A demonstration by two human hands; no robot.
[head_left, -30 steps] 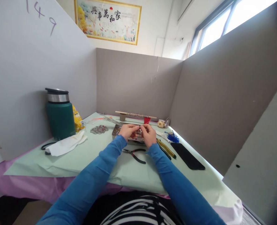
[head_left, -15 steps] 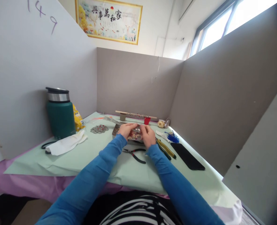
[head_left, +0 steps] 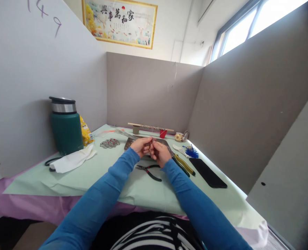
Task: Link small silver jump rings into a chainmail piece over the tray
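Note:
My left hand (head_left: 142,146) and my right hand (head_left: 160,152) meet fingertip to fingertip over a metal tray (head_left: 128,143). Both are closed in a pinch, and whatever sits between the fingertips is too small to make out. Behind and below the hands, the tray is mostly covered by them. Just in front of it lie small pliers (head_left: 151,172) with dark, red-marked handles. Close to my right wrist rest larger pliers with yellow handles (head_left: 184,164).
Left stand a green flask (head_left: 66,130), white cloth (head_left: 74,160) and a heap of silver-and-red beaded pieces (head_left: 109,143). A wooden stick (head_left: 133,124) spans two small cups at the back. Right lie a black phone (head_left: 208,173) and a blue tassel (head_left: 192,151). Partition walls surround the table.
My hands have drawn together, the right one moving left, until their fingertips meet. The beads seen in the tray between them are now mostly hidden.

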